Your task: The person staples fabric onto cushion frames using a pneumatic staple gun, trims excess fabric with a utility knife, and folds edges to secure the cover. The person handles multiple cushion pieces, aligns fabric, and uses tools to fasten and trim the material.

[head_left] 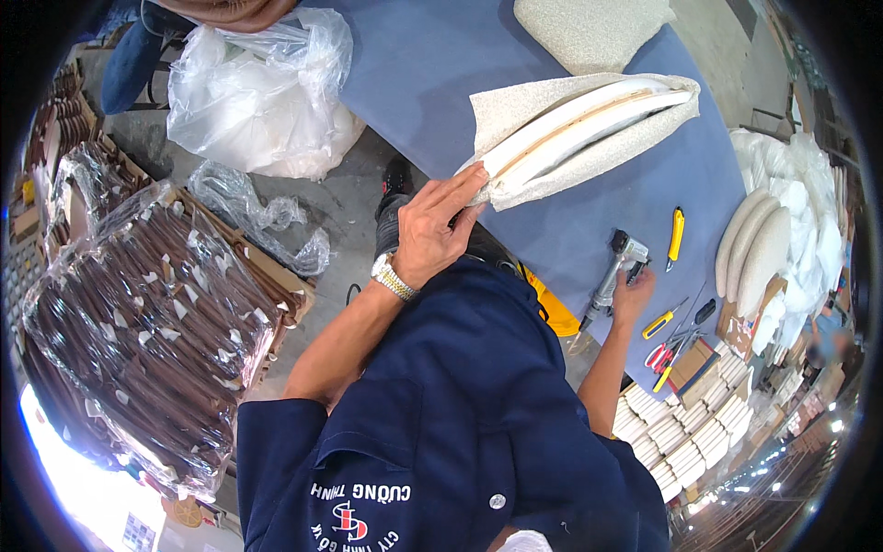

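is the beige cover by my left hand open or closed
Open: the beige cover gapes lengthwise, showing the white inner part; your left hand touches its near end.

Upholstery workshop, staple gun point(604, 287), plastic-wrapped stack point(152, 322)

We wear a navy short-sleeved work shirt point(441, 386) with a pale round button point(498, 501) and, at near left, white lettering point(361, 493) around a red-and-white emblem point(349, 522). At left, we have on a silver-and-gold link-band wristwatch point(394, 277).
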A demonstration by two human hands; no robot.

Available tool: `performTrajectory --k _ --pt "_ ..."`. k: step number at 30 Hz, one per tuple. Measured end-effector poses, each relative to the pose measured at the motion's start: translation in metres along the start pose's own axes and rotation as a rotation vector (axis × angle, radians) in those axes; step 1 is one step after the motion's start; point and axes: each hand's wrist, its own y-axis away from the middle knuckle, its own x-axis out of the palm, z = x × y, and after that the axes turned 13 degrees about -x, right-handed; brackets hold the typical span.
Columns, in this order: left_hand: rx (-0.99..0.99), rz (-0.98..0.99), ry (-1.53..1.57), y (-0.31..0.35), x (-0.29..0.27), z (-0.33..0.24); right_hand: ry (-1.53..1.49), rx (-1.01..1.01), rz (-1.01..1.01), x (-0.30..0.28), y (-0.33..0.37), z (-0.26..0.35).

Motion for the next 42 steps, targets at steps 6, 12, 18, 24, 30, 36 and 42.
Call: performTrajectory --k 6,12,18,24,30,36,42 --pt "0.066 -0.008 0.044 0.009 0.009 0.001 0.063 -0.007 -0.096 0.04 0.022 -0.027" --pt "-0.071 0.012 0.214 0.009 0.01 0.003 -0.881 0.158 -0.099 -0.041 0.025 0.075" --pt "-0.118 0.035 0.222 0.007 0.009 -0.004 -0.703 -0.33 0.339 -0.092 0.039 0.228" --pt "-0.154 0.037 0.252 0.009 0.012 -0.005 -0.638 -0.662 0.402 -0.081 0.023 0.269" --pt "-0.184 0.052 0.279 0.012 0.009 -0.006 -0.538 -0.712 0.452 -0.082 0.018 0.276" --pt "-0.197 0.08 0.26 0.013 0.005 -0.005 -0.487 -0.76 0.512 -0.087 0.011 0.285" --pt "-0.227 0.081 0.298 0.01 0.004 -0.004 -0.542 -0.785 0.553 -0.084 0.001 0.294"
